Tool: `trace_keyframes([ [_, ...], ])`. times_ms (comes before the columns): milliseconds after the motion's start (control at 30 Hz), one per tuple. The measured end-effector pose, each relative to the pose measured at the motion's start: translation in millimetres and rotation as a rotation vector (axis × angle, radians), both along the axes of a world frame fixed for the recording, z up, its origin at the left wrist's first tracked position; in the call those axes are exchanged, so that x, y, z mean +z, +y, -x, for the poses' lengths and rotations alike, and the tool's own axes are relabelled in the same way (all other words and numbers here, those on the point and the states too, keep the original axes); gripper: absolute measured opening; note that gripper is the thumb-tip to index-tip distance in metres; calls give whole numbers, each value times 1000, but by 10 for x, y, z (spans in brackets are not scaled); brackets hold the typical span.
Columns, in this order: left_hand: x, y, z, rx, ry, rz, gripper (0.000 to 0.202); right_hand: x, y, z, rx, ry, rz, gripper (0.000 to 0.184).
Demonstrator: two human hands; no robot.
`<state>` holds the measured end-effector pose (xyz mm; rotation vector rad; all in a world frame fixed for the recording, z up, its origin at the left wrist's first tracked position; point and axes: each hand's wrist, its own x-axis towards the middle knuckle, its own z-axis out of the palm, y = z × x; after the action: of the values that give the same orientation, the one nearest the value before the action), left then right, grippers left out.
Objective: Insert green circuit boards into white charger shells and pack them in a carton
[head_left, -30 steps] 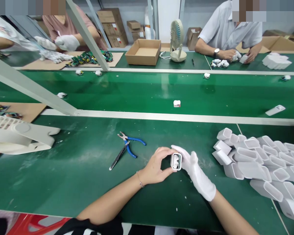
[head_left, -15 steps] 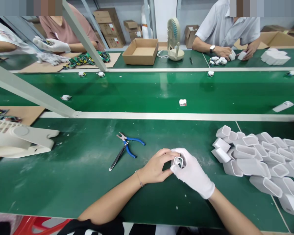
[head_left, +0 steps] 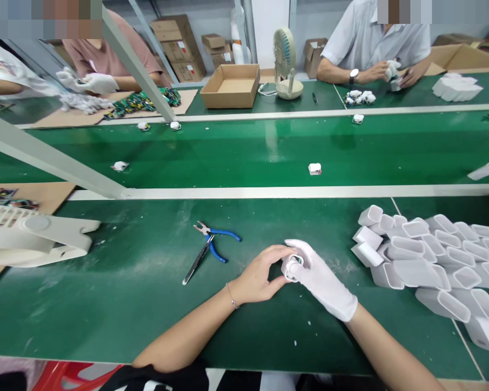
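Note:
A small white plastic housing (head_left: 286, 268) is held over the green worktop, its open end facing up toward me. My left hand (head_left: 259, 278), bare, is closed on it from the left, with fingers behind and thumb at the near side. My right hand (head_left: 325, 282) wears a white glove and grips the housing from the right. Its thumb presses at the opening, which hides most of what sits inside. Left of the hands lie blue-handled pliers (head_left: 217, 251) with black tweezers (head_left: 196, 265) touching them.
Several white housings (head_left: 409, 248) are heaped at the right. Beyond a pale rail (head_left: 269, 192), a green belt (head_left: 228, 157) carries small white-topped parts (head_left: 315, 169). A beige fan base (head_left: 44, 233) stands at left. Co-workers handle parts across the belt.
My right thumb has moved from the housing's near rim onto its opening, and the gloved index finger has lifted. Parts on the belt have shifted right.

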<state>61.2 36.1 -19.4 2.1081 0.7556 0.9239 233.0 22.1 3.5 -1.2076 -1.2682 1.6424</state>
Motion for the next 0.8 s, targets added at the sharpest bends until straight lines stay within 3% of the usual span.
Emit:
trace_keyframes([
  [200,12,40,-9,-41,-2,-89,49,-57,6,36,-84,-42,-43,25],
  [333,-29,9,3,-12,-103,-138,58,23,111,-100,64,216,92,41],
  [400,-40,-15,28,25,-99,-144,60,13,158,-164,27,299,114,51],
  [467,-21,40,67,98,-104,-110,62,-46,182,-171,-74,200,5,53],
  [533,39,257,114,201,-60,-75,57,-121,189,-117,-159,-86,-209,49],
  [600,129,659,151,312,33,-89,51,-169,190,-37,-186,-353,-398,42],
  [733,279,1638,126,562,323,-76,50,-162,189,44,-117,-551,-595,27],
  [800,318,1955,46,613,442,-55,52,-157,194,27,-89,-638,-652,24],
])
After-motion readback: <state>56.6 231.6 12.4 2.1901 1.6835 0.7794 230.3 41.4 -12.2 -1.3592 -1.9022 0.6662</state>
